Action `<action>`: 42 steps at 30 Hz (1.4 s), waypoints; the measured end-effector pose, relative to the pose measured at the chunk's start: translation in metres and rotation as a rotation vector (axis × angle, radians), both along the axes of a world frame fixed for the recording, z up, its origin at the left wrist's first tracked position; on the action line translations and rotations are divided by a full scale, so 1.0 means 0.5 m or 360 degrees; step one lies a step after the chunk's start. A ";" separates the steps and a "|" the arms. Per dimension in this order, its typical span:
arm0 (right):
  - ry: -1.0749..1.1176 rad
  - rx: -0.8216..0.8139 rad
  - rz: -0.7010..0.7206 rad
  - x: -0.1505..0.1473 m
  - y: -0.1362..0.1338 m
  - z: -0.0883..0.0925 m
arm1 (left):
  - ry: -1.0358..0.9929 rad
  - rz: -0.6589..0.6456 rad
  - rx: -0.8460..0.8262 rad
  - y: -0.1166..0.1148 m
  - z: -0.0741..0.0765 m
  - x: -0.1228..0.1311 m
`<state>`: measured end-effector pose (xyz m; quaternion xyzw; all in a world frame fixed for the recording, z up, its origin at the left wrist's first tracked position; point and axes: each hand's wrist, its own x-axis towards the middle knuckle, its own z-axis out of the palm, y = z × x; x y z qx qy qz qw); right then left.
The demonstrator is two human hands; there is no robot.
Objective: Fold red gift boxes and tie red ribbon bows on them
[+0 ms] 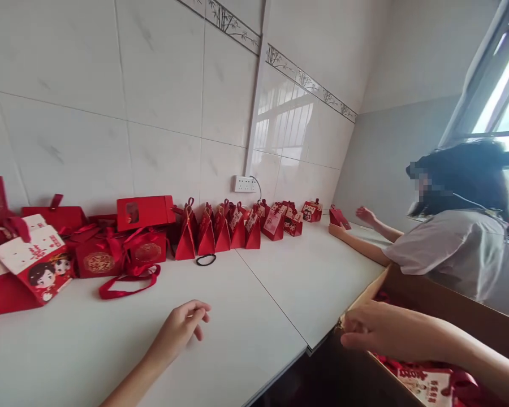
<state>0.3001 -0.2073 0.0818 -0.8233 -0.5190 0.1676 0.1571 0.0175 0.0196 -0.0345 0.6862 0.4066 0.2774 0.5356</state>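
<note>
Our left hand hangs over the desk, loosely curled and empty, while our right hand (half closed; whether it grips the rim of the carton we cannot tell) is nearer the box lying below it inside.

A white table stretched from the near left to the far right, its top crossed by a thin dark seam. At the near left stood a peaked box printed with two cartoon figures. Beside it sat two red boxes with round gold emblems, and a loop of red ribbon lay in front of them. Farther right, peaked red boxes stood in a row, with a black band lying flat just before it. Toward the far end came boxes with pale printed panels, then a plain red box.
</note>
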 end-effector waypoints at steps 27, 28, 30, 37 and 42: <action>0.1238 0.0099 0.0895 -0.318 0.508 -0.289 | 0.0315 0.1893 0.1204 0.164 0.089 -0.344; 0.1247 0.0096 0.0901 -0.319 0.508 -0.288 | 0.0391 0.1885 0.1262 0.170 0.116 -0.364; 0.1257 0.0102 0.0903 -0.322 0.509 -0.287 | 0.0525 0.1856 0.1330 0.186 0.170 -0.395; 0.1296 0.0082 0.0931 -0.321 0.515 -0.296 | 0.0728 0.2133 0.1086 0.253 0.273 -0.445; 0.1253 0.0113 0.0965 -0.321 0.514 -0.300 | 0.0659 0.2246 0.1012 0.253 0.280 -0.436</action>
